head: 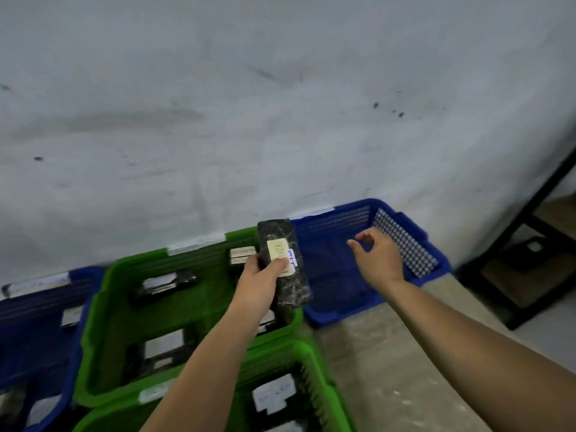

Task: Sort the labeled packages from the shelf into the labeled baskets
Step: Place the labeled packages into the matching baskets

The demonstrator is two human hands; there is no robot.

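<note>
Black labeled package [284,263]: gripped in left hand [260,283], held over the gap between far green basket [103,310] and blue basket [436,260]. Right hand [378,255]: loosely curled, holding nothing, raised above blue basket.

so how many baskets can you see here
4. A blue basket on the right by the wall, a green basket left of it, another blue basket at the left edge, and a second green basket nearest the camera. More may lie out of frame.
</note>
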